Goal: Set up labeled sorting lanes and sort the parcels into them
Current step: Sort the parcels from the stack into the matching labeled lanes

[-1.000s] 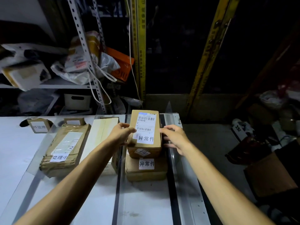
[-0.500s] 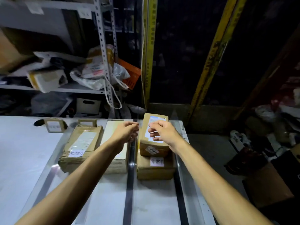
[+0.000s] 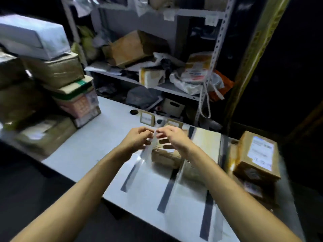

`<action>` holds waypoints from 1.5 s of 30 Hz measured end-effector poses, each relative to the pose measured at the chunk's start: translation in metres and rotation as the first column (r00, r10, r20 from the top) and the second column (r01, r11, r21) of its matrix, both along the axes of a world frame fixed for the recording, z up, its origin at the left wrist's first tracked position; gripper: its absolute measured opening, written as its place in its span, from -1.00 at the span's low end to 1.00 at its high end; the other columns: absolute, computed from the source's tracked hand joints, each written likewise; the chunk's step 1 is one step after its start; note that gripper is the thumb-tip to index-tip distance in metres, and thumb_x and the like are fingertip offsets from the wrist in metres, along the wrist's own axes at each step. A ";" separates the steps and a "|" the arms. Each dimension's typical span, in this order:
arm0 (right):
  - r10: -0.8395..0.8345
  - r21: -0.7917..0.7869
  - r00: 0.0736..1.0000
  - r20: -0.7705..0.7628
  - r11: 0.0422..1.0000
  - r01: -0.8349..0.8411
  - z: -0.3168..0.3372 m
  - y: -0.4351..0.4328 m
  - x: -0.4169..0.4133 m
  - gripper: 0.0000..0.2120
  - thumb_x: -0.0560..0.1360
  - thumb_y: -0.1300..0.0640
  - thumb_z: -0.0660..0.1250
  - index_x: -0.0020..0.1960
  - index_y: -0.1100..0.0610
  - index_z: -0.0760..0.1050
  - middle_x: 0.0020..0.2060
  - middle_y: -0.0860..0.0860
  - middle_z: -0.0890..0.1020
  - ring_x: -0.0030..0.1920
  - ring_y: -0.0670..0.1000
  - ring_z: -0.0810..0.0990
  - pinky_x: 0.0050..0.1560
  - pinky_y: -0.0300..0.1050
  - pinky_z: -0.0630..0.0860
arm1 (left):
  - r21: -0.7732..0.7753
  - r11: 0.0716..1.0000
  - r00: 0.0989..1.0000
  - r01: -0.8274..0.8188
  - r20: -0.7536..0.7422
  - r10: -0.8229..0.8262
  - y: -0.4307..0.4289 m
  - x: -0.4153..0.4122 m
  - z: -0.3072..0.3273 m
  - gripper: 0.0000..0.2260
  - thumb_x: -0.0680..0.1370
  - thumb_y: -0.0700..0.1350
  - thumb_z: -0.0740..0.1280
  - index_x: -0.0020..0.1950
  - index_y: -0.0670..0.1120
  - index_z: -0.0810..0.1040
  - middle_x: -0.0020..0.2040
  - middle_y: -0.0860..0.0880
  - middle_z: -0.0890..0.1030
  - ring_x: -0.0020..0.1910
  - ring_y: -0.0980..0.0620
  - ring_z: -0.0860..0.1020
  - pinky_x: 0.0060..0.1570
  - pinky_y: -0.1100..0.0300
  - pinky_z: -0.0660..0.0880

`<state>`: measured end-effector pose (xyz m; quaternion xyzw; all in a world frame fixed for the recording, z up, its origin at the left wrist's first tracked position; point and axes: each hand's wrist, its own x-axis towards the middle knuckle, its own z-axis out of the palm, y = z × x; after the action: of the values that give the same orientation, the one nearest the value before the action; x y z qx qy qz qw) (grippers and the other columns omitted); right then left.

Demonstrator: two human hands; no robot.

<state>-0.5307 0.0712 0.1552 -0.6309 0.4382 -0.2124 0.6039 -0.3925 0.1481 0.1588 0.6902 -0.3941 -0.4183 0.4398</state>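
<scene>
My left hand (image 3: 138,139) and right hand (image 3: 172,139) met above the white bench (image 3: 90,145), fingers curled in and fingertips almost touching. Between them a pale, thin strip (image 3: 151,143) hung down; the picture was smeared, and I could not tell whether it was tape or a label, nor which hand truly pinched it. Neither hand held a parcel.

Directly under my right fingers, and a little nearer to me, lay a crumpled brown-paper parcel (image 3: 165,155) in one of the lanes. Dark lane strips (image 3: 167,193) ran from below my fingers toward me across the bench. Just beyond my fingertips two small cardboard label cards (image 3: 147,118) stood upright at the far edge of the bench. Right of my right fingers lay a flat pale box (image 3: 207,144), and well off to that side a brown carton with a white shipping label (image 3: 258,156) sat stacked on another parcel (image 3: 257,189) at the bench's right end.

Far to the left of my left fingers rose a blurred stack of cartons (image 3: 57,84). Beyond everything stood a metal shelf rack (image 3: 176,89) crowded with bags and boxes.
</scene>
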 end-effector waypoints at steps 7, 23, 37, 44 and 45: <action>0.319 -0.036 0.947 -0.025 0.947 -0.320 0.008 0.051 0.151 -0.80 0.61 -0.03 0.28 0.06 0.07 0.58 0.02 0.05 0.63 -0.05 0.02 0.57 0.00 -0.07 0.50 | 0.029 0.955 0.950 -0.297 0.112 0.292 0.090 0.143 0.004 -0.80 0.62 -0.15 0.19 0.13 -0.08 0.59 0.01 -0.03 0.63 -0.13 0.02 0.57 -0.15 0.17 0.43; 0.570 -0.011 0.811 -0.134 0.817 -0.576 -0.022 0.031 0.390 -0.70 0.62 -0.07 0.26 0.18 0.13 0.56 0.06 0.06 0.63 -0.06 0.00 0.56 -0.01 -0.07 0.52 | 0.078 0.864 0.851 -0.497 0.239 0.468 0.133 0.365 -0.022 -0.82 0.63 -0.17 0.22 0.12 -0.07 0.61 0.05 -0.17 0.65 -0.11 0.01 0.56 -0.17 0.21 0.48; 0.459 0.168 0.840 -0.289 0.888 -0.428 -0.097 0.014 0.533 -0.73 0.62 -0.03 0.27 0.18 0.14 0.49 0.20 0.25 0.56 0.21 0.21 0.58 0.01 0.11 0.65 | 0.129 0.885 0.833 -0.448 0.419 0.361 0.088 0.543 -0.096 -0.85 0.60 -0.15 0.27 0.12 -0.01 0.58 0.07 -0.01 0.62 0.00 0.03 0.56 -0.03 0.20 0.46; 0.162 0.338 0.946 -0.280 0.939 -0.061 -0.156 0.032 0.582 -0.26 0.53 -0.07 0.40 0.52 0.08 0.05 0.34 0.16 0.41 0.19 0.22 0.51 0.00 0.26 0.64 | 0.300 0.915 0.826 -0.270 0.560 0.061 0.055 0.587 -0.155 -0.52 0.52 -0.05 0.30 0.44 0.01 0.35 0.43 -0.08 0.37 0.39 -0.17 0.32 0.34 -0.12 0.33; 0.138 0.337 0.946 -0.292 0.941 -0.033 -0.161 0.035 0.586 -0.24 0.53 -0.08 0.41 0.52 0.08 0.04 0.37 0.16 0.41 0.21 0.23 0.50 -0.03 0.25 0.64 | 0.308 0.905 0.833 -0.295 0.547 0.085 0.054 0.588 -0.159 -0.53 0.51 -0.05 0.30 0.42 0.01 0.33 0.43 -0.08 0.37 0.40 -0.19 0.30 0.33 -0.17 0.33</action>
<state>0.0553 0.1066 -0.0056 -0.5659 0.5289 -0.0076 0.6325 0.1953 0.2022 -0.0006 0.8853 -0.3379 -0.2368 0.2145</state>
